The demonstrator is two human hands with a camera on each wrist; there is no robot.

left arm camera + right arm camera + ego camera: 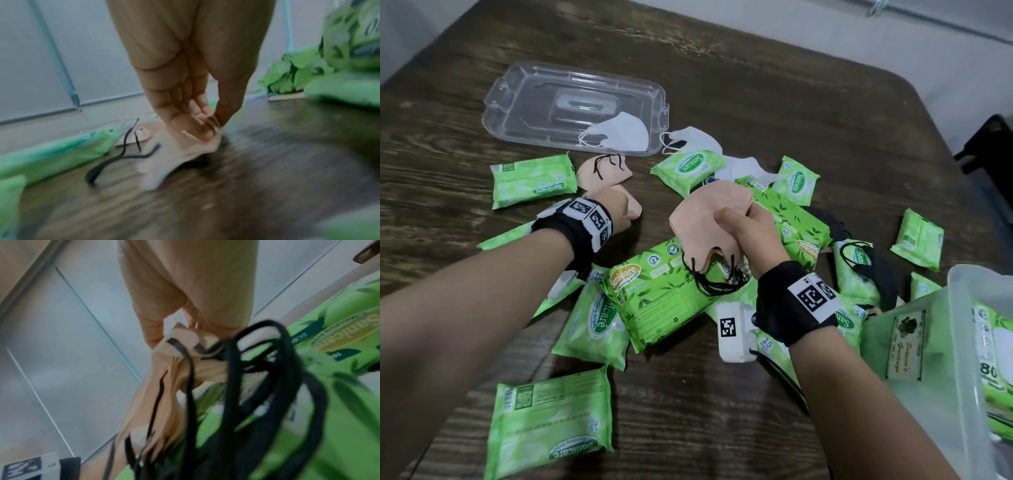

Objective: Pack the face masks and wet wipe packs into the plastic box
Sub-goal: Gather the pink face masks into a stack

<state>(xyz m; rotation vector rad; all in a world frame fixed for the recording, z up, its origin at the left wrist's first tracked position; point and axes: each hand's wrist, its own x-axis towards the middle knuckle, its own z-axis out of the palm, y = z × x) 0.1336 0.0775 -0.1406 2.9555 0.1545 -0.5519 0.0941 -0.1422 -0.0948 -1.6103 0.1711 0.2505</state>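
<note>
Seen from the head camera, the right hand holds a bunch of peach face masks above the big green wet wipe pack, with its fingers curled around their lower part; the black ear loops hang down over that pack. The left hand reaches to another peach mask that lies on the dark wooden tabletop, just beside a small green wipe pack. Many more green packs are scattered around both arms. Two white masks are farther away: one lies in the clear lid, the other just beside the lid. At the right edge stands the plastic box, and green packs already show inside it.

From the left wrist, the thumb and the fingers are pressed together and pinch the edge of the peach mask, which touches the tabletop. Its black loop lies on the wood. The picture is blurred.

From the right wrist, the fingers are closed on the bunched peach masks, and the black loops dangle in front of a large green pack.
</note>
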